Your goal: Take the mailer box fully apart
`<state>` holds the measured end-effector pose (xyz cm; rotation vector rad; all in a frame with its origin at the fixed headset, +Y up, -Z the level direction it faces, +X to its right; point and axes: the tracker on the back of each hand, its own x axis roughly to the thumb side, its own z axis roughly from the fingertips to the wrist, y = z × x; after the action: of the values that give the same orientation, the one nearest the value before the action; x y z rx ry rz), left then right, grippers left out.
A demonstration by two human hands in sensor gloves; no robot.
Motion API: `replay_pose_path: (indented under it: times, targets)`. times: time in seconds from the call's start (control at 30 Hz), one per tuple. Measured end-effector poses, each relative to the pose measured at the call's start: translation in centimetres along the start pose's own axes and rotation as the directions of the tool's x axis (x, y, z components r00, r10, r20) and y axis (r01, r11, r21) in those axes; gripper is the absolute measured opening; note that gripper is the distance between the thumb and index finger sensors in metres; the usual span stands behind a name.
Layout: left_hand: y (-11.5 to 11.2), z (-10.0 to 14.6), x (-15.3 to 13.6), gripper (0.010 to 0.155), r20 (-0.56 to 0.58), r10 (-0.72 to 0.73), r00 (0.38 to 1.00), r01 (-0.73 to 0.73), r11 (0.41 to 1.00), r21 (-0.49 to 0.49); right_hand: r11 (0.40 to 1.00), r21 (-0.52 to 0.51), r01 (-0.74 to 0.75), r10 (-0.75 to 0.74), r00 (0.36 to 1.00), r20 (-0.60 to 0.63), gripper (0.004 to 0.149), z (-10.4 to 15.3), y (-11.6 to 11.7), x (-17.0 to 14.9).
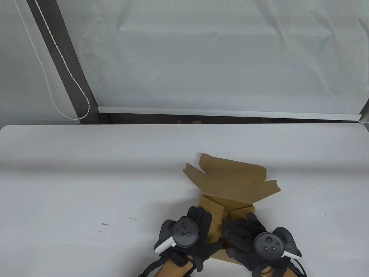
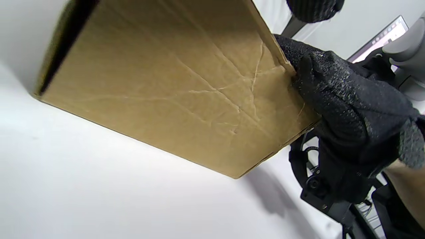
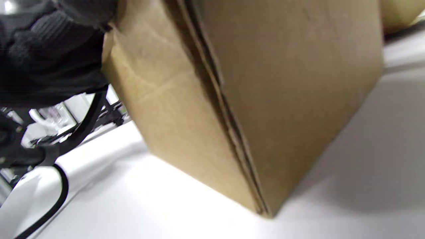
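The brown cardboard mailer box (image 1: 230,190) sits at the near middle of the white table (image 1: 86,179). Its lid and side flaps are spread open on the far side. My left hand (image 1: 199,222) holds the near left wall, fingers over the top edge. My right hand (image 1: 242,230) holds the near right part of the box. The left wrist view shows the creased underside of the box (image 2: 172,86) raised off the table, with the right hand (image 2: 335,99) gripping its edge. The right wrist view shows a box corner (image 3: 259,132) touching the table and the left glove (image 3: 49,49) against the box.
The table's far edge (image 1: 184,125) runs in front of a white curtain and a dark post (image 1: 66,57). A few small dark marks (image 1: 103,224) lie on the tabletop left of the hands. A monitor (image 2: 382,36) shows off the near side.
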<state>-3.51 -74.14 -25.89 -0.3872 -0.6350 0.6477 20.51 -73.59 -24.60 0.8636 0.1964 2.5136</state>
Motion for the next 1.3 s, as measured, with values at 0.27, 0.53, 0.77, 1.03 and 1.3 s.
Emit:
replay_pose_path:
  times: [0.27, 0.53, 0.77, 1.03, 1.3]
  targets:
    - [0.9, 0.2, 0.3, 0.095, -0.013, -0.047, 0.999, 0.046, 0.998, -0.039, 0.999, 0.035, 0.025, -0.025, 1.0, 0.004, 0.07, 0.1, -0.1, -0.4]
    - [2.4, 1.0, -2.5, 0.102, -0.086, 0.038, 0.996, -0.041, 0.998, -0.038, 0.996, 0.064, 0.061, -0.061, 0.998, -0.014, 0.071, 0.6, -0.7, -1.6]
    - [2.3, 1.0, -2.4, 0.109, -0.106, 0.039, 0.994, -0.056, 0.985, -0.162, 0.971, 0.185, -0.151, 0.154, 0.988, -0.003, 0.07, 0.4, -0.8, -0.8]
    - [3.7, 1.9, -4.6, 0.089, -0.135, 0.143, 0.98, -0.149, 0.988, -0.032, 0.939, 0.265, -0.217, 0.236, 0.971, -0.041, 0.056, 0.5, -1.0, -0.7]
    - [5.4, 4.0, -8.1, 0.083, -0.018, 0.46, 0.888, -0.416, 0.818, 0.397, 0.936, 0.303, -0.18, 0.218, 0.971, -0.097, 0.052, 1.0, -1.7, -1.4]
